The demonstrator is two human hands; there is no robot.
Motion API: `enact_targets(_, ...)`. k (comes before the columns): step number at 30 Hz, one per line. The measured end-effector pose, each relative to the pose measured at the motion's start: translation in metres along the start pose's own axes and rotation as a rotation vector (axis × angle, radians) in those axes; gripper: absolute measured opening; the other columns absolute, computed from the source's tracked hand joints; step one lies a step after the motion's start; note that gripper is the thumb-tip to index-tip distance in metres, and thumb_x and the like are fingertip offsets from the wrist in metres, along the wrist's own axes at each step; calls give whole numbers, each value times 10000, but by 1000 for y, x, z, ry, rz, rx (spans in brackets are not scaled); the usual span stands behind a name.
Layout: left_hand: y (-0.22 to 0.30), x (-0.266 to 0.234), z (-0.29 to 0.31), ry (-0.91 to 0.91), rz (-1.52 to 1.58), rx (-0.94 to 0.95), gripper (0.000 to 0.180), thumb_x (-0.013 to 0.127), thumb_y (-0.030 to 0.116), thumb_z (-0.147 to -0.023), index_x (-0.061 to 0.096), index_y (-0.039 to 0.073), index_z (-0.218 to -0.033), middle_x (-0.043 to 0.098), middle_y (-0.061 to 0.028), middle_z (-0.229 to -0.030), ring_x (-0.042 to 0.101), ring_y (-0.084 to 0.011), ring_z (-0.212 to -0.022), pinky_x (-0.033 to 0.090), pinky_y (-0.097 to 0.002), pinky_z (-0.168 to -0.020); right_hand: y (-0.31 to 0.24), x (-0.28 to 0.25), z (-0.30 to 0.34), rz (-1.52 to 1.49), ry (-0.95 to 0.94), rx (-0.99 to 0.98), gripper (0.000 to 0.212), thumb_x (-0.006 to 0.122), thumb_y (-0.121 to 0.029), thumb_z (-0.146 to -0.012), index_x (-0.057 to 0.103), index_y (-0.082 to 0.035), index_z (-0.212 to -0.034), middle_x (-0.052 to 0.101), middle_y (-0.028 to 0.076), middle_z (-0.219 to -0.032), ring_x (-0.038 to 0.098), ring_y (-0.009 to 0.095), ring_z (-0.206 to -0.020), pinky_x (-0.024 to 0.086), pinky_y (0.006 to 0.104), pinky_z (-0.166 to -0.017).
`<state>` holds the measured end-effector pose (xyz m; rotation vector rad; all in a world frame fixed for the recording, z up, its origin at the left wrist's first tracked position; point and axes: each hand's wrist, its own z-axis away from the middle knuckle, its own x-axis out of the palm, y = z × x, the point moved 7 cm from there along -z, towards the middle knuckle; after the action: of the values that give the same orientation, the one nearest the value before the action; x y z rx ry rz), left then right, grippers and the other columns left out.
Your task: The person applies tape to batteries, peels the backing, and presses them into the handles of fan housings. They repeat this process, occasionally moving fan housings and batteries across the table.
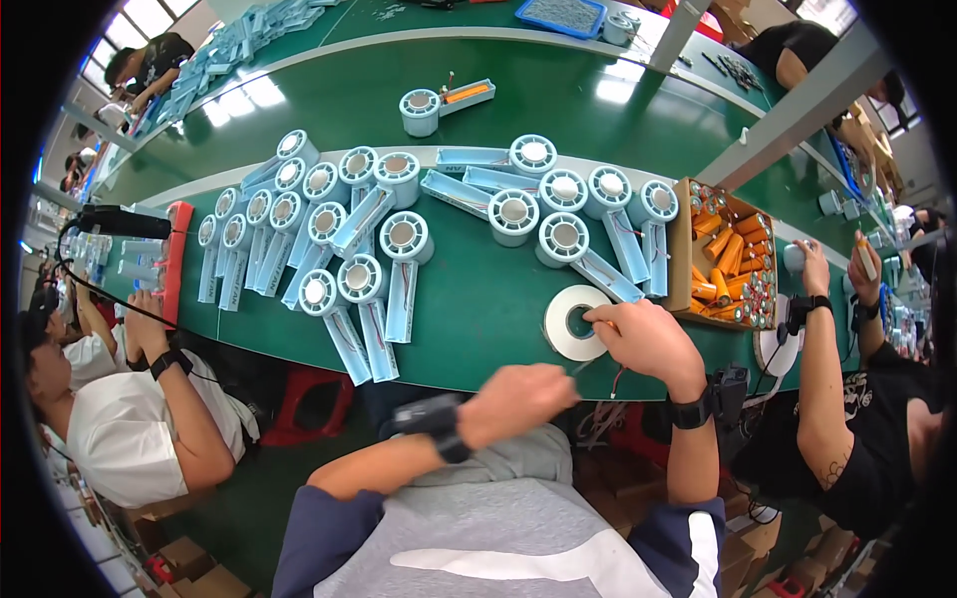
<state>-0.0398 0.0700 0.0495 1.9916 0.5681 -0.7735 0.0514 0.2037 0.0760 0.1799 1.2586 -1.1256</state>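
Observation:
My left hand (523, 404) is above the table's near edge, smeared by motion, with its fingers curled in. A thin greyish piece shows at its fingertips, too blurred to name. My right hand (648, 344) is closed, its fingertips at the inner ring of a white roll of tape (561, 344) lying flat on the table. Below its palm hangs a short red wire (616, 383); whatever the wire belongs to is hidden by the hand. Beyond the roll, several light-blue handheld fan housings (564, 237) lie with their open trough-shaped handles showing.
More fan housings (321, 225) crowd the table's left half. A cardboard box (682, 249) of orange battery cells (733, 254) stands right of my right hand. One fan housing (420, 113) with an orange cell lies farther back. Co-workers sit on both sides; a red rack (177, 264) stands left.

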Motion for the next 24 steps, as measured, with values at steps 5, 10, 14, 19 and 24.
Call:
enact_targets(5, -45, -93, 62, 3, -54, -161, 144, 748, 106, -843, 644, 39, -916, 589, -77, -728, 586, -249, -639, 470, -370, -547, 5, -1, 10, -116, 43, -64, 255, 596, -165, -932, 709, -77, -1143, 678, 159, -745, 661, 328, -665, 540, 384, -677)
enact_targets(10, -46, -110, 43, 0, 93, -355, 342, 737, 57, -832, 659, 60, -1165, 662, -119, -961, 612, -267, -743, 493, -357, -640, 47, -5, 53, -466, 238, 52, 264, 636, -116, -946, 650, -62, -1204, 631, 143, -750, 599, 319, -639, 499, 362, -639)
enact_targets(14, -31, -83, -17, -52, -284, -16, 431, 768, 80, -782, 649, 99, -1196, 599, -137, -1242, 602, -287, -945, 492, -385, -799, 56, 13, 69, -365, 459, 51, 287, 653, -101, -942, 634, -64, -1226, 627, 150, -798, 592, 301, -655, 494, 352, -645)
enact_targets(19, -41, -40, -48, -246, -224, 12, 449, 785, 113, -751, 653, 127, -1180, 522, -124, -1372, 564, -300, -1037, 466, -397, -900, 51, 13, 87, 169, 645, 88, 355, 670, -101, -931, 605, -69, -1278, 620, 167, -826, 581, 239, -655, 483, 319, -641)
enact_targets(24, -49, -55, -36, -131, -76, 71, 446, 830, 136, -710, 664, 127, -1124, 521, -104, -1380, 567, -278, -960, 487, -385, -848, 47, 14, 87, 159, 641, 92, 390, 684, -126, -931, 586, -62, -1303, 623, 178, -805, 590, 261, -641, 497, 335, -636)
